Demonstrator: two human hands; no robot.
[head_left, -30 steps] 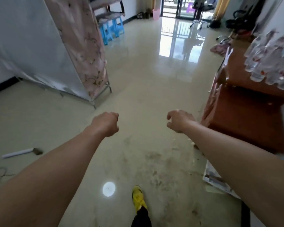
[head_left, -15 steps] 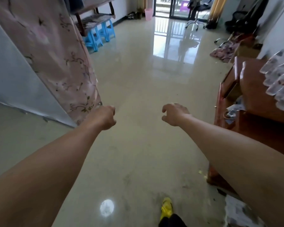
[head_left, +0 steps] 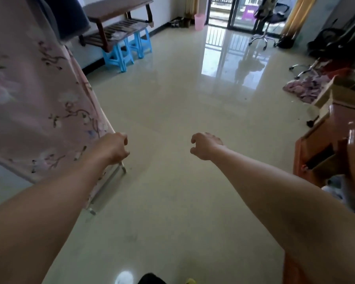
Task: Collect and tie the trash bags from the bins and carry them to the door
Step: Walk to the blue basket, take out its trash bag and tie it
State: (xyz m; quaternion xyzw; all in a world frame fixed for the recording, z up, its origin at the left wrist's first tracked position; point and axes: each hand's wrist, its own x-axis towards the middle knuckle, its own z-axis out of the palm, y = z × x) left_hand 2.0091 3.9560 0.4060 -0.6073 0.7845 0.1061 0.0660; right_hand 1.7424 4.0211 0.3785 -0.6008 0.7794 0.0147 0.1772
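Both my left hand [head_left: 115, 147] and right hand [head_left: 203, 146] are loosely curled and empty, and the pink bin [head_left: 199, 21] stands far ahead, slightly nearer my right.

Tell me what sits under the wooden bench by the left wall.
Two blue plastic stools stand under the wooden bench. The floral fabric wardrobe covers the bench's left end, hiding anything beneath it.

I have open floor [head_left: 172, 119] ahead. A fabric wardrobe [head_left: 39, 103] stands at nine o'clock, a bench [head_left: 119, 19] on two stools [head_left: 127, 50] behind it at eleven. A bin [head_left: 199, 21] sits at twelve beside the balcony door [head_left: 232, 11], a swivel chair [head_left: 264, 23] at one, a cabinet [head_left: 332, 144] at three.
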